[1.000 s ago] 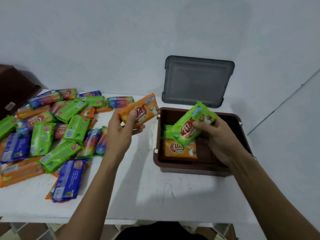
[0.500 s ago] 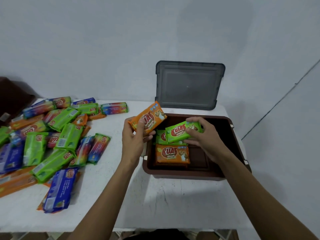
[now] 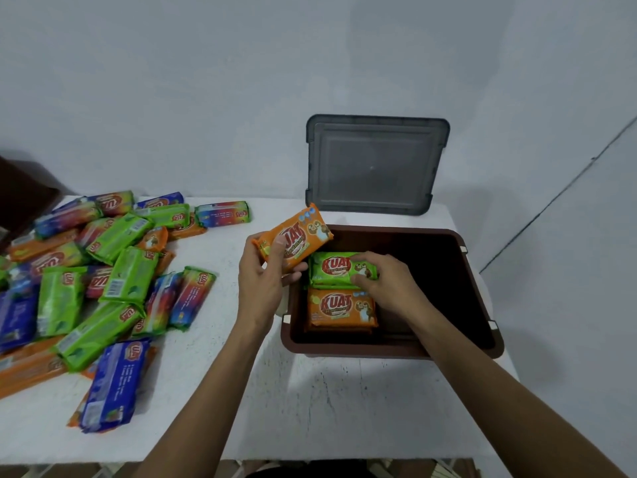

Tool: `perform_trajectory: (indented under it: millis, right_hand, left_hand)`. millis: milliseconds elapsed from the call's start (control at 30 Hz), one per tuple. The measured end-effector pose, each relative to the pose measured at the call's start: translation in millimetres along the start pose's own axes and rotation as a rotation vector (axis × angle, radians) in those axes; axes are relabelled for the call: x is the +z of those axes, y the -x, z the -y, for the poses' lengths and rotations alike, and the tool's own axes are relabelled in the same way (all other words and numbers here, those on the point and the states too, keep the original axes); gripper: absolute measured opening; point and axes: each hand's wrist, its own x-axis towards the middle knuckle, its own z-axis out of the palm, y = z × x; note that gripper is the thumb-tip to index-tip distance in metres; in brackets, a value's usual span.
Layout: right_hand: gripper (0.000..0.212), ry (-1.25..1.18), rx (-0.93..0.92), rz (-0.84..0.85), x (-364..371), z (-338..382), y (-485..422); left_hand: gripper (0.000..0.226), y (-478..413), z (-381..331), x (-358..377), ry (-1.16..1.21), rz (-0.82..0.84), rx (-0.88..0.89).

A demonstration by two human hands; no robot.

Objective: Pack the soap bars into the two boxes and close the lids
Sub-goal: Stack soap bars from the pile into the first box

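Two bars show face-up in the brown box [image 3: 479, 291]. Since the earlier frame, the green soap bar [image 3: 331, 269] has come down from rim height and lies flat just behind the packed orange bar [image 3: 339, 307]. The right hand [image 3: 389, 288] pinches its right end with curled fingers. The left hand [image 3: 265, 288] grips a tilted orange soap bar [image 3: 293, 241] over the box's left rim.

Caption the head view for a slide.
Right hand sets green soap in brown box; left hand holds orange soap.
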Motion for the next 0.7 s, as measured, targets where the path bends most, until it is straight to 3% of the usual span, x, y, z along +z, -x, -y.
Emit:
perform_trajectory:
  millis: [167, 300, 400, 567, 700]
  right_hand:
    - [0.038, 0.06, 0.028, 0.027, -1, -1, 2]
    - [0.037, 0.27, -0.032, -0.216, -6, 9, 9]
    - [0.035, 0.059, -0.139, -0.293, -13, 25, 10]
    - [0.046, -0.469, -0.166, 0.013, -21, 44, 12]
    - [0.044, -0.611, -0.168, 0.115, -21, 42, 19]
  left_hand:
    - [0.023, 0, 0, -1, -0.017, 0.011, 0.016]
    - [0.028, 1, -2, -1, -0.07, 0.035, 0.054]
    - [0.024, -1, -6, 0, -0.185, 0.073, 0.105]
    - [0.021, -2, -13, 1, -0.28, 0.222, 0.115]
    - [0.028, -2, -14, 2, -0.302, 0.249, 0.096]
